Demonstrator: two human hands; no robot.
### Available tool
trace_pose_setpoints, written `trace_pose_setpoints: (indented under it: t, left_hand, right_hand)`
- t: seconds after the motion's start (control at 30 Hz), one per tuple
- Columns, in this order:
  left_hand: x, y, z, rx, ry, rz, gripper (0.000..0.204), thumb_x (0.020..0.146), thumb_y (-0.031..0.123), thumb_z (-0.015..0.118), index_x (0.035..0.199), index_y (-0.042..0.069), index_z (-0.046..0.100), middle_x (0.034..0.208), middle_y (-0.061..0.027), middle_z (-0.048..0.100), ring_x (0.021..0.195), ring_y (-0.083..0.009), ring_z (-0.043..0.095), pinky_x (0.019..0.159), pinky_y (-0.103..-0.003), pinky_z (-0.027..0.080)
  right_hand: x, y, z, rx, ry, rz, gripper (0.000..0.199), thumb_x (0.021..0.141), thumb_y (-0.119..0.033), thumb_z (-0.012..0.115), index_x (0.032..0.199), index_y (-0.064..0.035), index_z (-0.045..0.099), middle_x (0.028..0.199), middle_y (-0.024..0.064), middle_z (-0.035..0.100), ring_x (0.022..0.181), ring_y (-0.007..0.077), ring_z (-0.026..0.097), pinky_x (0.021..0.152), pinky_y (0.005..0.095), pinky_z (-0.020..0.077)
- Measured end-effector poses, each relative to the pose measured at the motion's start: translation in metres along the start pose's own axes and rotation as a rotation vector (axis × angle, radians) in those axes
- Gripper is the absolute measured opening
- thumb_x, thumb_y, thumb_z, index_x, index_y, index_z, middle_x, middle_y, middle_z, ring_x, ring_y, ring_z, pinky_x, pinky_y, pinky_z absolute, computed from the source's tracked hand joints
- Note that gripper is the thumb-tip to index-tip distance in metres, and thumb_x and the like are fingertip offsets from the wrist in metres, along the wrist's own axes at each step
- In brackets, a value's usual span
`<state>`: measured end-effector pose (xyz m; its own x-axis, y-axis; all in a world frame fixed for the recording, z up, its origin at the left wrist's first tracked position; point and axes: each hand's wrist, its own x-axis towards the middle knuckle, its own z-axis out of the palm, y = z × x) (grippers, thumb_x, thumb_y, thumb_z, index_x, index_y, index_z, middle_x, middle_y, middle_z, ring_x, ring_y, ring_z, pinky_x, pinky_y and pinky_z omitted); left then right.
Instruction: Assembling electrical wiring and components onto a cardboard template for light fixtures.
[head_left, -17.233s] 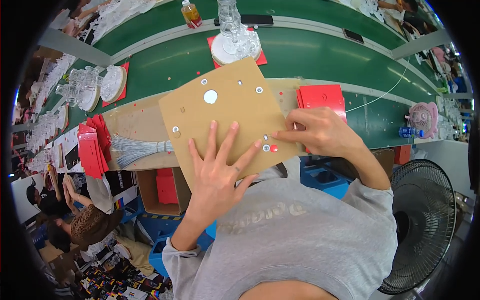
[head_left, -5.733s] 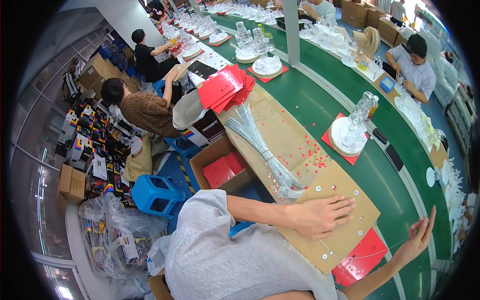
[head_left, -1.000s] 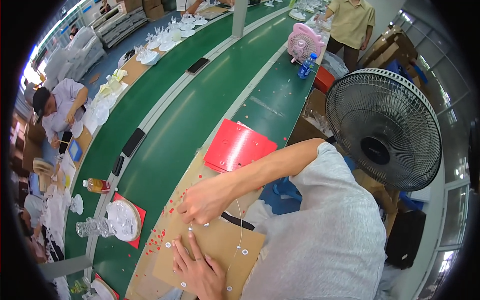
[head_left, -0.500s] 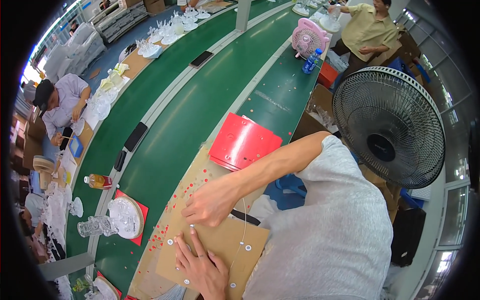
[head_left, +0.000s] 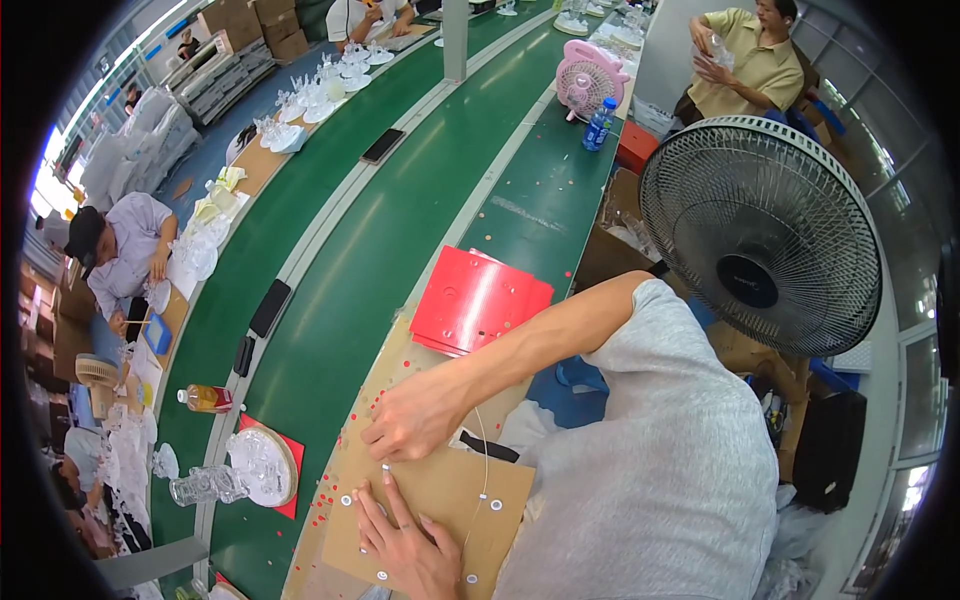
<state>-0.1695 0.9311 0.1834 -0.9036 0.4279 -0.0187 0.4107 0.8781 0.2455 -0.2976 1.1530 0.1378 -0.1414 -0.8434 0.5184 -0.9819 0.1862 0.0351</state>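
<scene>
- Down at the bench's near edge, the cardboard sheet [head_left: 440,510] lies flat, dotted with small white round studs [head_left: 496,505] (one sits close to the sheet's 3 o'clock edge).
- The left hand [head_left: 405,535] is spread open and pressed flat on the sheet, grasping nothing, fingers pointing toward 11 o'clock.
- The right hand [head_left: 415,420] sits just above the sheet's 12 o'clock edge, fingers curled and pinched down at a stud by that edge; what it pinches is too small to tell.
- A thin clear thread [head_left: 484,460] runs down across the sheet from near the right wrist.
- At 12 o'clock from the right hand, a stack of red cards [head_left: 478,300] lies near the bench edge, apart from the sheet.
- Toward 10 o'clock the green belt [head_left: 380,230] runs long and mostly bare.
- At 9 o'clock, across the belt, a glass piece on a round plate [head_left: 262,465] rests on a red mat, a bottle [head_left: 205,399] just beyond.
- At 2 o'clock a standing fan [head_left: 760,235] crowds the right elbow's side.
</scene>
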Motion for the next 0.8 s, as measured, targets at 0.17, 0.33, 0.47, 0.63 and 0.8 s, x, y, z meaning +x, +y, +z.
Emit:
trace_pose_setpoints:
  t: [0.17,0.33,0.47,0.63,0.8]
  left_hand:
    - [-0.001,0.002,0.003,-0.027,0.022,0.018,0.068,0.084,0.011,0.054,0.152,0.005,0.046,0.157,-0.0247,0.038,0.147,-0.0442,0.034,0.116,-0.055,0.027]
    - [0.011,-0.003,0.006,-0.083,0.053,0.096,0.069,0.083,0.011,0.064,0.15,0.01,0.05,0.157,-0.0217,0.041,0.147,-0.0388,0.037,0.113,-0.054,0.034]
    - [0.005,-0.003,0.008,-0.082,0.082,0.042,0.069,0.082,0.01,0.065,0.15,0.012,0.051,0.157,-0.0209,0.041,0.147,-0.0369,0.038,0.111,-0.053,0.037]
    - [0.004,-0.002,0.006,-0.108,0.093,0.056,0.069,0.083,0.01,0.066,0.15,0.01,0.051,0.156,-0.0202,0.043,0.147,-0.0361,0.039,0.111,-0.053,0.036]
    - [0.009,-0.005,0.01,-0.248,0.13,0.029,0.08,0.081,0.009,0.07,0.154,0.002,0.038,0.154,-0.0202,0.044,0.146,-0.0371,0.04,0.112,-0.052,0.036]
  right_hand:
    - [-0.011,0.006,-0.012,0.057,0.005,0.052,0.012,0.077,-0.012,0.068,0.073,-0.0035,0.061,0.085,0.0074,0.057,0.083,0.0227,0.065,0.063,0.0361,0.0564]
    - [-0.012,-0.01,-0.017,0.032,-0.099,0.109,0.01,0.08,-0.011,0.068,0.083,-0.0025,0.064,0.088,0.0079,0.057,0.082,0.0225,0.065,0.061,0.0333,0.0562]
    - [-0.008,-0.004,-0.021,0.116,-0.115,0.116,0.017,0.078,-0.008,0.069,0.094,-0.0005,0.068,0.09,0.0059,0.058,0.083,0.0208,0.064,0.061,0.0327,0.0569]
    - [-0.013,-0.002,-0.023,0.142,-0.093,0.151,0.021,0.077,-0.007,0.069,0.097,-0.0005,0.069,0.09,0.0054,0.059,0.088,0.0197,0.064,0.062,0.0317,0.0571]
    - [-0.005,-0.005,-0.021,0.076,-0.096,0.153,0.009,0.077,-0.009,0.068,0.084,-0.0031,0.068,0.087,0.0067,0.057,0.089,0.0208,0.063,0.061,0.0332,0.0583]
